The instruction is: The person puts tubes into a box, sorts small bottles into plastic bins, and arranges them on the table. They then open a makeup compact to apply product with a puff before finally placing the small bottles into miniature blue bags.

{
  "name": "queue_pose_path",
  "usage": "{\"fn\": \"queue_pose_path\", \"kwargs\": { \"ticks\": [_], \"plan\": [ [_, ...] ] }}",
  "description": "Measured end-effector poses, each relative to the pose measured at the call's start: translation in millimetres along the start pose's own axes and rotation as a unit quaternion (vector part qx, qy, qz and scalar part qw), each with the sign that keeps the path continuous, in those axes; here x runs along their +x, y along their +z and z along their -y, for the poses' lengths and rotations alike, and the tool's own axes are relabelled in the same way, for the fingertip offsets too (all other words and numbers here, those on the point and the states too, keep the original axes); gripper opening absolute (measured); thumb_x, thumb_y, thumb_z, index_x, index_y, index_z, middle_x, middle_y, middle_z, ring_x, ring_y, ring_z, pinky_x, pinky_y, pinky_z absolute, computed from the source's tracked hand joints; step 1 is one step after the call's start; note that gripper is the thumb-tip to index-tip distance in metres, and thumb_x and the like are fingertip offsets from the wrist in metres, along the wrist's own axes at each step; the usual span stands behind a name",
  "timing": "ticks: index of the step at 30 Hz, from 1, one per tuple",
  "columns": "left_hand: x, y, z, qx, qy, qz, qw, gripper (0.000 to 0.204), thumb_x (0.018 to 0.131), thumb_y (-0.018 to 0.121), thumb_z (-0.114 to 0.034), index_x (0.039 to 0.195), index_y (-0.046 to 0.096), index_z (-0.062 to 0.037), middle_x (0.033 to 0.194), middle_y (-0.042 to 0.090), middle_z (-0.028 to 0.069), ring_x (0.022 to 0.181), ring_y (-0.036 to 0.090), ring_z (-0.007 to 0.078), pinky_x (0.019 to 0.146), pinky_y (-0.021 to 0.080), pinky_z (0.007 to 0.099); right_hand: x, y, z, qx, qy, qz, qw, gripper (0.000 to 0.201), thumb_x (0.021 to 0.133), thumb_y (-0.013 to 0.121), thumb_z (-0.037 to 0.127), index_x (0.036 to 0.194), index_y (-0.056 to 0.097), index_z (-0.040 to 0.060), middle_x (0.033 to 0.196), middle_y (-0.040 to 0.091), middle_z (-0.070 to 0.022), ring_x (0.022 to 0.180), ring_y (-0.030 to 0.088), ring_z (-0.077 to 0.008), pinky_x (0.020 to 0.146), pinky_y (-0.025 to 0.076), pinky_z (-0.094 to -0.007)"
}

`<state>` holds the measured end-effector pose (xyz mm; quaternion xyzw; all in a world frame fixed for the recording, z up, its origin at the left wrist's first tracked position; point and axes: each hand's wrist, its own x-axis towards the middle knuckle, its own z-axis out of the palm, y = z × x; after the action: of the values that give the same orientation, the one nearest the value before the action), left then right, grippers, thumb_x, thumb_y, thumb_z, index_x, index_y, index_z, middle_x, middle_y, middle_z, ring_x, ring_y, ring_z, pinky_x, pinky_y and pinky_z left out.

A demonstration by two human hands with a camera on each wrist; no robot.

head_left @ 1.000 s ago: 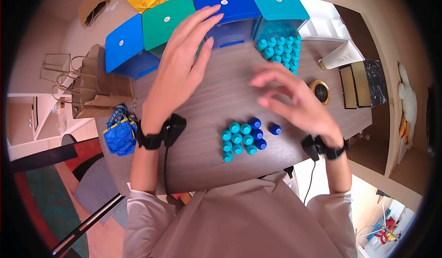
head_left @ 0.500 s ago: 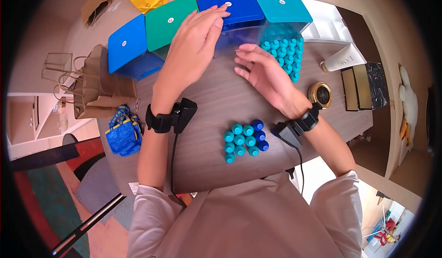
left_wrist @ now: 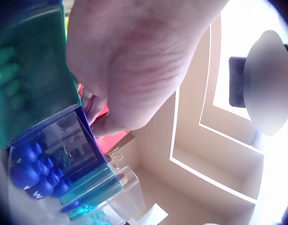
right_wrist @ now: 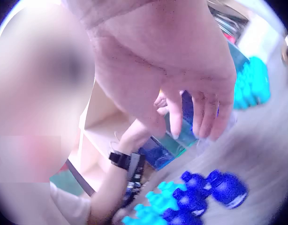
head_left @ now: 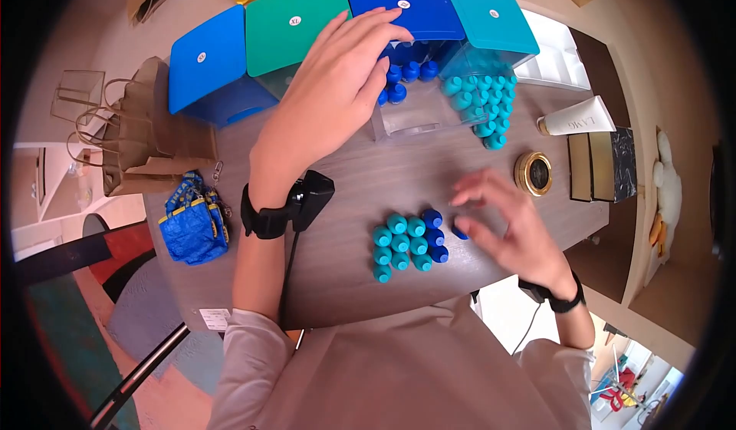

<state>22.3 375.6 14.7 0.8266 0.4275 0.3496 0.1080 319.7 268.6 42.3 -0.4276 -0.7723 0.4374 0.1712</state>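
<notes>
My left hand [head_left: 330,92] rests on the near-left edge of the dark blue lid [head_left: 414,16], fingers extended. Below that lid the clear box front [head_left: 418,121] is folded down, and several dark blue bottles [head_left: 412,71] show inside. My right hand [head_left: 512,227] hovers over the table with fingers loosely bent. Its fingertips are close to a single dark blue bottle [right_wrist: 228,188], which they partly cover in the head view. Just left of it stand teal bottles [head_left: 399,243] in rows, with a short column of dark blue bottles [head_left: 435,237] beside them.
Boxes with blue [head_left: 207,62], green [head_left: 299,27] and teal [head_left: 491,16] lids flank the dark blue one. More teal bottles [head_left: 498,108] spread before the teal box. A white tube [head_left: 579,115], a gold-rimmed jar [head_left: 533,173], paper bags [head_left: 169,123] and a small blue bag [head_left: 195,230] lie around.
The dark blue box's front has come down, exposing bottles inside. My right hand has moved from the box back toward me, to the lone dark blue bottle. My left hand stays at the lid.
</notes>
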Motion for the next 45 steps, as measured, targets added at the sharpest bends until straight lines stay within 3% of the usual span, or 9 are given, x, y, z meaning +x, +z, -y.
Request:
{"fn": "queue_pose_path", "kwargs": {
  "ticks": [4,6,11,13,16,23,26,39,45],
  "plan": [
    [0.5,-8.8,-7.6,-0.016,0.004,0.007,1.000,0.041,0.104,0.069,-0.015,0.145,0.063,-0.0099,0.161,0.058,0.0169,0.154,0.048,0.0387,0.135,0.028,0.0533,-21.1,11.0,11.7,-0.274,-0.014,0.063,0.960,0.034,0.088,0.084,0.007,0.120,0.071,0.0045,0.128,0.065,-0.0159,0.112,0.070,-0.0356,0.088,0.062,-0.0470],
    [-1.4,-15.6,-14.9,-0.031,-0.001,0.018,0.999,0.050,0.101,0.077,-0.020,0.148,0.062,-0.0101,0.160,0.058,0.0173,0.154,0.048,0.0391,0.135,0.028,0.0535,-20.0,18.4,2.9,-0.295,0.005,0.077,0.952,0.032,0.089,0.082,0.006,0.119,0.072,0.0040,0.126,0.065,-0.0157,0.108,0.071,-0.0351,0.084,0.062,-0.0458],
    [-13.1,-19.1,-18.2,-0.065,-0.009,0.066,0.996,0.112,0.070,0.101,-0.030,0.164,0.044,-0.0055,0.168,0.049,0.0179,0.159,0.041,0.0372,0.137,0.024,0.0533,0.2,-3.6,17.5,-0.262,-0.009,0.068,0.963,0.027,0.090,0.078,-0.003,0.116,0.073,0.0011,0.118,0.069,-0.0156,0.095,0.073,-0.0355,0.074,0.062,-0.0433],
    [-14.6,-17.7,-17.3,-0.055,-0.010,0.066,0.996,0.115,0.069,0.101,-0.029,0.165,0.042,-0.0044,0.168,0.047,0.0184,0.160,0.039,0.0366,0.137,0.023,0.0531,20.4,-19.3,34.5,-0.217,-0.051,-0.102,0.969,0.026,0.089,0.075,-0.010,0.113,0.073,-0.0008,0.114,0.071,-0.0163,0.088,0.073,-0.0368,0.074,0.060,-0.0441],
    [-14.8,-14.8,-17.7,-0.037,-0.007,0.065,0.997,0.117,0.069,0.100,-0.027,0.166,0.040,-0.0032,0.169,0.046,0.0193,0.161,0.037,0.0361,0.137,0.023,0.0525,63.8,-28.5,48.1,-0.192,-0.104,-0.218,0.951,0.028,0.089,0.072,-0.015,0.112,0.073,-0.0001,0.115,0.072,-0.0163,0.089,0.072,-0.0376,0.075,0.059,-0.0439],
    [-18.2,-9.9,-20.1,-0.010,-0.007,0.046,0.999,0.118,0.071,0.098,-0.024,0.168,0.036,-0.0035,0.168,0.046,0.0229,0.161,0.037,0.0374,0.138,0.024,0.0511,140.2,-29.5,15.6,-0.251,-0.110,-0.027,0.961,0.018,0.095,0.071,-0.006,0.111,0.075,-0.0004,0.108,0.075,-0.0157,0.094,0.072,-0.0350,0.084,0.057,-0.0418],
    [-17.6,-9.2,-19.5,-0.009,-0.006,0.048,0.999,0.118,0.071,0.098,-0.024,0.168,0.035,-0.0028,0.167,0.045,0.0242,0.161,0.037,0.0373,0.138,0.024,0.0511,149.7,-27.2,8.5,-0.309,-0.034,0.027,0.950,0.016,0.102,0.068,0.009,0.112,0.079,0.0034,0.105,0.076,-0.0168,0.104,0.065,-0.0390,0.096,0.052,-0.0489],
    [-18.3,-7.2,-18.6,0.001,-0.005,0.050,0.999,0.116,0.072,0.097,-0.022,0.168,0.035,-0.0026,0.169,0.044,0.0199,0.161,0.037,0.0359,0.138,0.024,0.0513,147.1,-19.6,7.6,-0.280,-0.025,0.013,0.960,0.017,0.103,0.066,0.005,0.112,0.080,0.0001,0.111,0.076,-0.0207,0.105,0.067,-0.0423,0.096,0.054,-0.0488],
    [-17.9,-7.1,-18.6,0.003,-0.003,0.051,0.999,0.115,0.073,0.097,-0.024,0.168,0.036,-0.0035,0.169,0.045,0.0201,0.161,0.037,0.0355,0.138,0.024,0.0512,132.9,-34.5,24.2,-0.327,-0.033,0.018,0.944,0.022,0.106,0.063,0.009,0.125,0.074,0.0041,0.118,0.074,-0.0146,0.118,0.066,-0.0346,0.098,0.055,-0.0455]
  ]
}}
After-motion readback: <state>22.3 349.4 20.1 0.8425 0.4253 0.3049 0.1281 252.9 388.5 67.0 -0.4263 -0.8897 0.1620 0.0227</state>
